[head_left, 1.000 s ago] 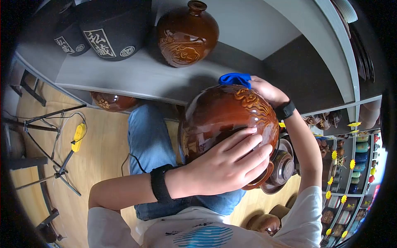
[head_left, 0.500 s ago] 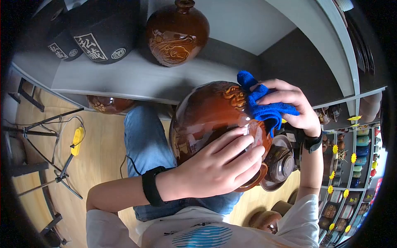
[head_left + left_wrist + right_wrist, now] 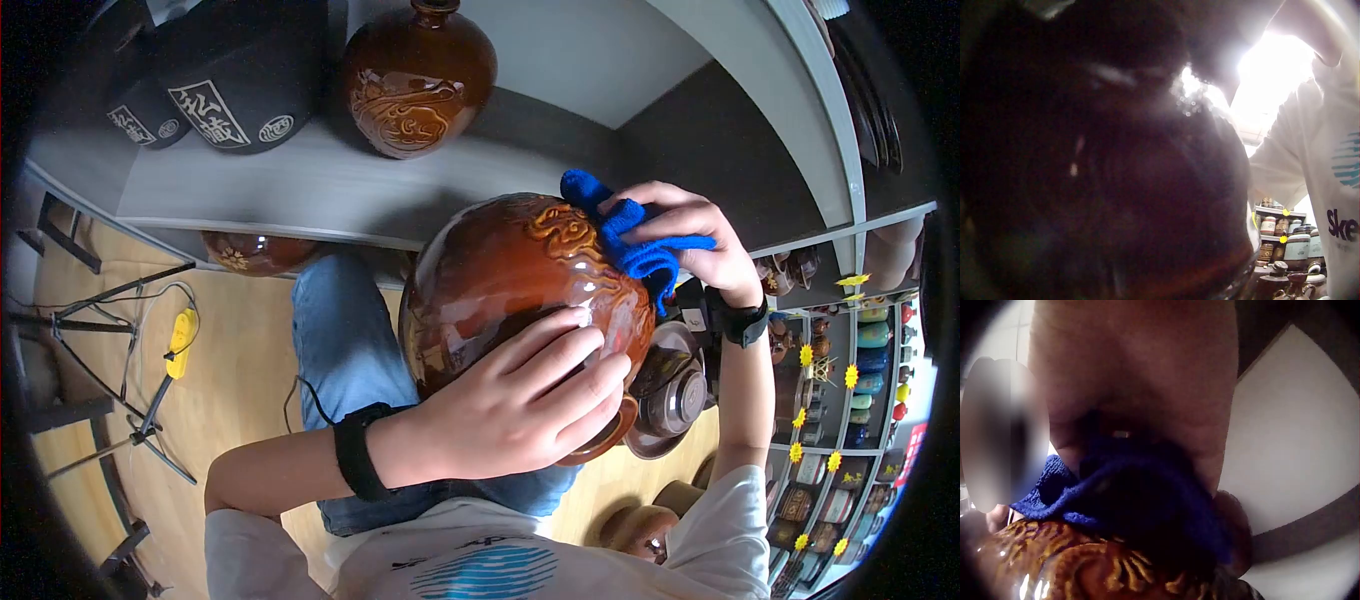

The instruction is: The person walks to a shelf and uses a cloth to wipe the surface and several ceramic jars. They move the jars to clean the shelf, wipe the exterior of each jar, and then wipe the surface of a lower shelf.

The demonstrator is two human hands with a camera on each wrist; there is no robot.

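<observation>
A large glossy brown jar (image 3: 480,290) with a raised relief pattern lies tilted over the person's lap in the head view. The left hand (image 3: 510,405) rests on its near side, fingers extended over the glaze. The right hand (image 3: 695,240) grips a bunched blue cloth (image 3: 640,250) against the jar's upper right side, beside the relief. In the right wrist view the cloth (image 3: 1054,494) lies under the palm, touching the patterned glaze (image 3: 1085,569). Dark jar surface (image 3: 1110,187) fills most of the left wrist view.
On the shelf (image 3: 300,205) ahead stand a smaller brown jar (image 3: 420,85) and black jars (image 3: 240,90). Stacked brown dishes (image 3: 675,390) are right of the large jar. A tripod (image 3: 135,375) and yellow power strip (image 3: 181,343) are at left, shelves of goods at far right.
The right hand has come from the jar's far side to its upper right with the cloth, which now shows more fully. The left hand stays on the jar; the scene has shifted slightly left.
</observation>
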